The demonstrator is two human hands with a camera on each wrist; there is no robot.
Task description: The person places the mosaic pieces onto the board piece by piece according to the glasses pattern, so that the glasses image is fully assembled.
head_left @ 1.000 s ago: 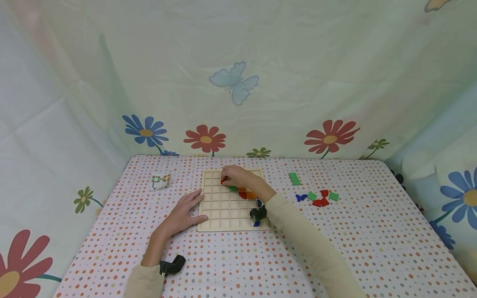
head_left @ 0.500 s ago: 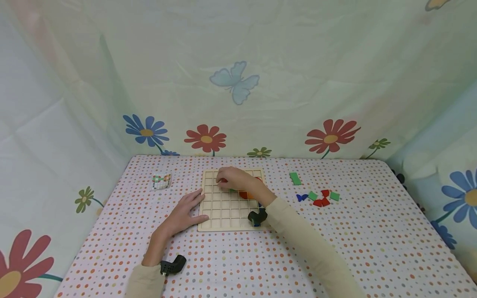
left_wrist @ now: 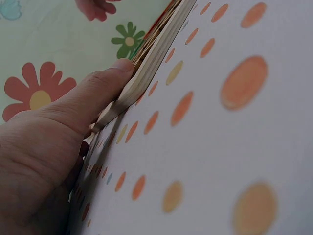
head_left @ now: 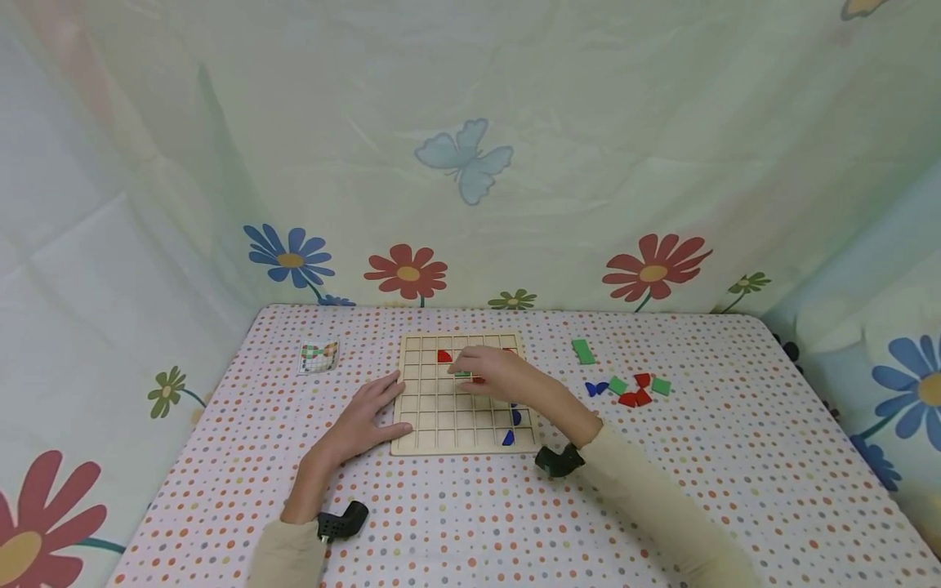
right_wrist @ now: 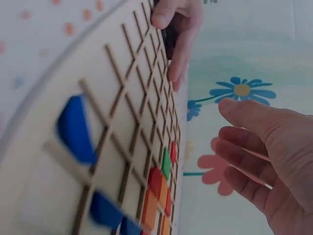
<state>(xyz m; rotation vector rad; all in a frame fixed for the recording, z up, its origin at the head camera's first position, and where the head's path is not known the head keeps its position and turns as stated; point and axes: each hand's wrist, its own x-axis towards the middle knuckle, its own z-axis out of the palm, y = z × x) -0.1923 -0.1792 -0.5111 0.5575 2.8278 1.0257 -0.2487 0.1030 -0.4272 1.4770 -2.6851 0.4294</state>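
Observation:
My left hand [head_left: 359,420] rests at the left edge of a wooden grid board [head_left: 441,420], fingers spread. The left wrist view shows its thumb [left_wrist: 110,76] against the board's side. My right hand [head_left: 494,371] hovers over the upper middle of the board, holding nothing, fingers relaxed and apart from the pieces in the right wrist view. A red quarter-round piece [head_left: 444,356] lies in a cell left of that hand. Under its fingers shows a green piece [head_left: 462,373]. Orange pieces [right_wrist: 149,208] are partly hidden from the head view. Two blue pieces [head_left: 516,416] sit near the lower right.
Right of the board lie a green rectangle [head_left: 583,351], blue pieces [head_left: 596,389], green squares [head_left: 661,386] and several red pieces [head_left: 642,380]. A printed pattern card [head_left: 318,357] lies at the left. A flowered curtain [head_left: 470,237] rises behind the dotted table [head_left: 456,523].
My right hand has let go of the red piece, which now lies on the board, and has drawn back to the right with fingers loosened. The left hand stays in place.

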